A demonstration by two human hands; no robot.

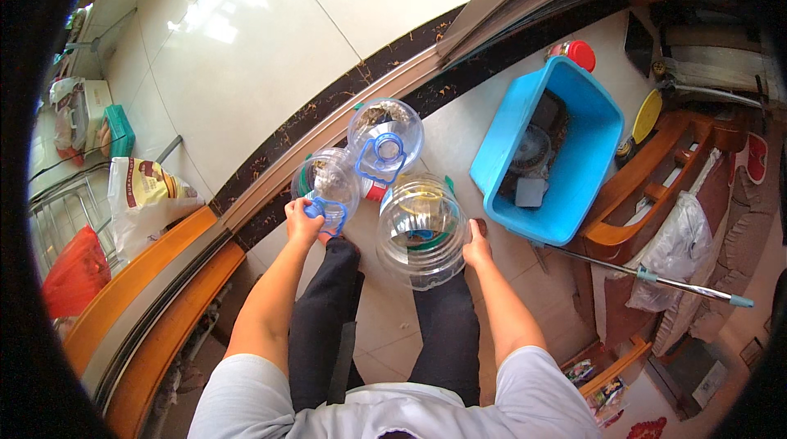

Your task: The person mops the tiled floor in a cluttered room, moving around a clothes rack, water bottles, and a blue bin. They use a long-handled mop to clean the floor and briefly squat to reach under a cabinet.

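Note:
My left hand [304,222] grips the blue screw cap [315,208] of a clear plastic jug [326,177] with a blue carrying handle [336,217]. Pale and dark bits show inside this jug. Beside it stands a second clear jug [385,131] with a blue handle and similar contents. My right hand [478,247] holds the side of a large ribbed clear plastic bottle [421,261] between my knees. Through its wall I see yellow, green and blue parts. The fingers of that hand are partly hidden. Between the jugs is a partly covered red-and-white item [374,189].
A blue plastic tub [587,156] with dark objects inside stands at the right, near a red-lidded jar [579,56]. A metal pole [676,282] juts out beside wooden furniture [605,236]. A sliding-door track [332,147] crosses the floor; bags [147,205] lie left.

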